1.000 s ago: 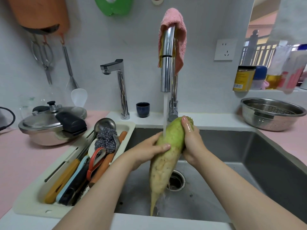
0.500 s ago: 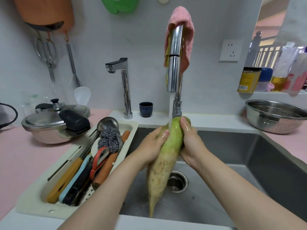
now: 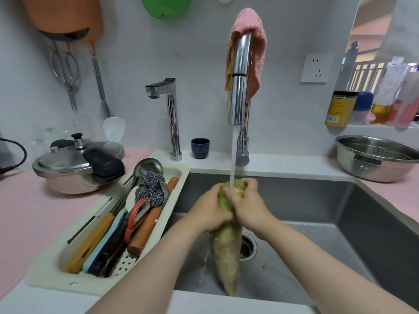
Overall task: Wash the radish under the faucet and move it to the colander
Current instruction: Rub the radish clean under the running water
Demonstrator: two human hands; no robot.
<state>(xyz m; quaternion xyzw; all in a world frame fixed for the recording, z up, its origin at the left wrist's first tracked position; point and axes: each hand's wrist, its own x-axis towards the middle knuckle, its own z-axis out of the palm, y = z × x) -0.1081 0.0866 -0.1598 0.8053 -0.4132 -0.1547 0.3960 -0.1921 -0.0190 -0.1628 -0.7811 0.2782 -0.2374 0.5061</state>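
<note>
Over the middle of the steel sink [image 3: 317,200], you hold the radish [image 3: 226,252] nearly upright, green top up and pale tapered tip pointing down toward the near wall of the basin, just beside the drain [image 3: 248,245]. Your left hand [image 3: 209,211] wraps its upper part from the left, fingers closed around it; your right hand [image 3: 248,206] is clamped on the top from the right, with the thumb across the green shoulder — both hands touch each other over the radish. The stream from the tall chrome faucet [image 3: 238,96] falls straight onto the radish's cut top, between your fingers, and water runs off its lower half into the basin. A pink cloth [image 3: 256,41] hangs over the faucet's arch.

The colander [image 3: 376,157] sits on the pink worktop [image 3: 29,211] at the sink's far right corner, well apart from the radish, and nothing shows in it. On the ledge behind the sink stand a smaller angular tap [image 3: 169,109] and a dark blue cup [image 3: 200,148]. Along the sink's left edge lies a cream utensil tray [image 3: 45,277] crowded with handles, a ladle [image 3: 147,166] and a steel scourer [image 3: 150,189] — and left of it, on the worktop, a pressure cooker [image 3: 74,164]. Jars and bottles line the shelf above the colander, too blurred to read.
</note>
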